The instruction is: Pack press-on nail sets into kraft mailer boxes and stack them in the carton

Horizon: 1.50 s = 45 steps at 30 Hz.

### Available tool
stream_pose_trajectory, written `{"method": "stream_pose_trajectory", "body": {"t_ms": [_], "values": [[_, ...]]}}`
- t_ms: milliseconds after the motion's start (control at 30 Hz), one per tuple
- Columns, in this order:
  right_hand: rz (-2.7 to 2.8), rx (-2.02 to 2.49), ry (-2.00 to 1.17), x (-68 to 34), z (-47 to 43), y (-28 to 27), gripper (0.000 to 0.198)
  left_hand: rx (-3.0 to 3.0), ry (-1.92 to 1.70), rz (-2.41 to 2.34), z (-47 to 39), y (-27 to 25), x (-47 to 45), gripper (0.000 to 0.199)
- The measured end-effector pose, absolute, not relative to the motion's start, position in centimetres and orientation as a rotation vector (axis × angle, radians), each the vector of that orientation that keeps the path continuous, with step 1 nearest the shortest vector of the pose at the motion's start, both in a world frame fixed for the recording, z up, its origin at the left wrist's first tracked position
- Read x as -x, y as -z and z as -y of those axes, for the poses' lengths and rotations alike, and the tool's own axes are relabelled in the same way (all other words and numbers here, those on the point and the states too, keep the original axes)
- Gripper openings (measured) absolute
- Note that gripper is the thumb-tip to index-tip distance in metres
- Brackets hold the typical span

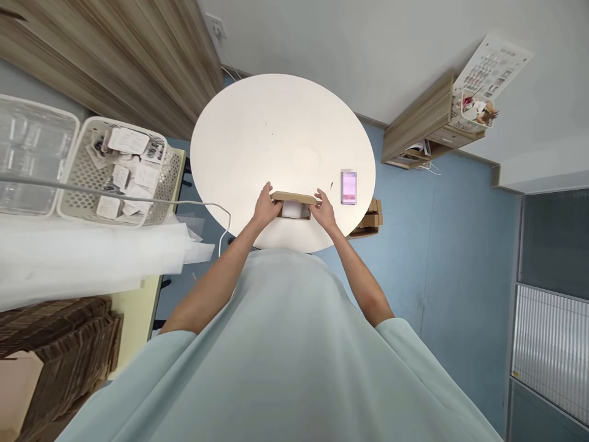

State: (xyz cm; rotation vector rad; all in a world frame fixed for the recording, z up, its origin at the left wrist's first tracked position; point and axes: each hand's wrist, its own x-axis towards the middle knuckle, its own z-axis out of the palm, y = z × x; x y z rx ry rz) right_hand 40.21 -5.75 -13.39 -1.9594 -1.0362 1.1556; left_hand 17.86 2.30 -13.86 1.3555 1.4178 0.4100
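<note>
A small brown cardboard box (pixel 294 197) is between my hands near the front of the round white table (pixel 285 135). Its lid is raised, and something white (pixel 291 209) shows inside. My left hand (pixel 267 207) grips the box's left end, thumb toward the opening. At the right end, my right hand (pixel 323 210) has its fingers closed on the edge of the lid. Further right on the table lies a phone (pixel 349 187) with a lit, blurred screen.
Left stand a white basket (pixel 117 172) of small white packets, a clear bin (pixel 34 153), white wrapping sheets (pixel 92 261) and stacked flat cardboard (pixel 69 362). A white cable (pixel 193 202) crosses toward the table. Small cartons (pixel 370 220) sit beyond the table's right edge.
</note>
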Motion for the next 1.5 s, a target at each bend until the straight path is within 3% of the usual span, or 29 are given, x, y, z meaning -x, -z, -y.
{"method": "stream_pose_trajectory", "body": {"t_ms": [333,567,900,1100,1500], "values": [[1.292,2.045,-1.036,-38.4,12.5,14.1,0.076,-1.588,-0.384,-1.429,3.7,14.4,-15.3,0.091],[1.273,2.052,-1.037,-38.4,13.1,12.9,0.06,-1.663,-0.321,-1.431,5.0,14.0,-14.1,0.07],[1.47,2.284,-1.118,-38.2,13.6,13.9,0.047,-1.758,0.046,-1.466,6.3,14.9,-14.2,0.053],[1.46,2.269,-1.121,-38.1,14.3,14.9,0.047,-1.753,0.023,-1.51,6.1,15.9,-14.3,0.055],[1.256,2.209,-1.154,-38.6,14.3,16.9,0.031,-1.579,-0.064,-1.651,6.0,17.6,-14.2,0.038]]}}
